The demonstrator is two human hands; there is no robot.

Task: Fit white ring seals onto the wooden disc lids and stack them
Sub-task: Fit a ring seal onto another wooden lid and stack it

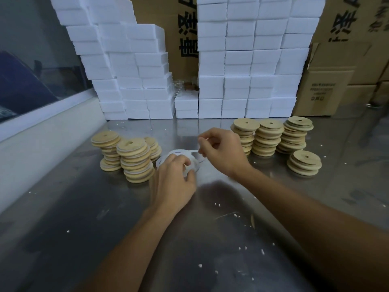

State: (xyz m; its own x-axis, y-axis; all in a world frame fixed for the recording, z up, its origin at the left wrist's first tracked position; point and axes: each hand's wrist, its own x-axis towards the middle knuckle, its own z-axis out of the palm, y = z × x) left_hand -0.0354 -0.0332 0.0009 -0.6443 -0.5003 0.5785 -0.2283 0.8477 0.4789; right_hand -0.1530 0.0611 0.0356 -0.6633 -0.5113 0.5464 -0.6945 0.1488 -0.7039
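Observation:
A small heap of white ring seals (179,153) lies on the steel table between two groups of wooden disc lids. My left hand (172,182) rests on the heap, its fingers curled round some of the rings. My right hand (223,150) is raised just behind and to the right, pinching one thin white ring between thumb and fingertips. Stacks of lids with white seals (134,159) stand on the left. Stacks of bare wooden lids (267,138) stand on the right, with a short stack (305,163) in front of them.
A wall of white foam blocks (231,70) runs along the back of the steel table (126,239). Cardboard boxes (328,89) stand at the right. A pale ledge (42,131) borders the left side. White crumbs dot the table.

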